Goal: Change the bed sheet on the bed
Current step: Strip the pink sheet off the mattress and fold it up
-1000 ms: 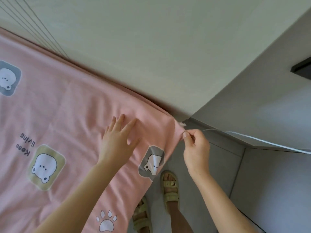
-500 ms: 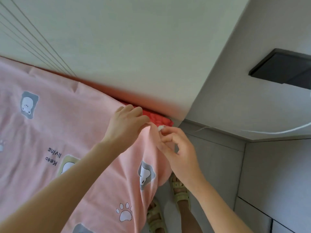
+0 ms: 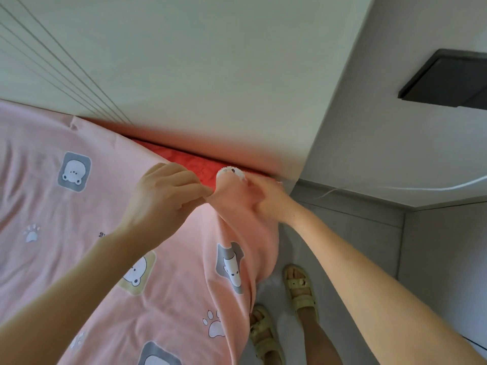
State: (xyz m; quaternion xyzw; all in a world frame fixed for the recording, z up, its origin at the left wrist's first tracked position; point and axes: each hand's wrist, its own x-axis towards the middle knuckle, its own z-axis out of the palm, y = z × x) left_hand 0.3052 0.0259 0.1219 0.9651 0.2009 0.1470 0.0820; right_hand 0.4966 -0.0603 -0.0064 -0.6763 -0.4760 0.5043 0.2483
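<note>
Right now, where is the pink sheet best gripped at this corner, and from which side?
Grip the bunched corner of the pink sheet, coming from the open floor side; the wall closes off the far side. There the fabric stands up in a fold, clear of the red layer beneath, and the left hand and right hand both hold it there.

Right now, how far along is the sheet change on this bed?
Done: the pink sheet lies spread out. In hand: the left hand and right hand grip its corner. Left: a red layer shows uncovered beside that corner; cover it and tuck in.
</note>
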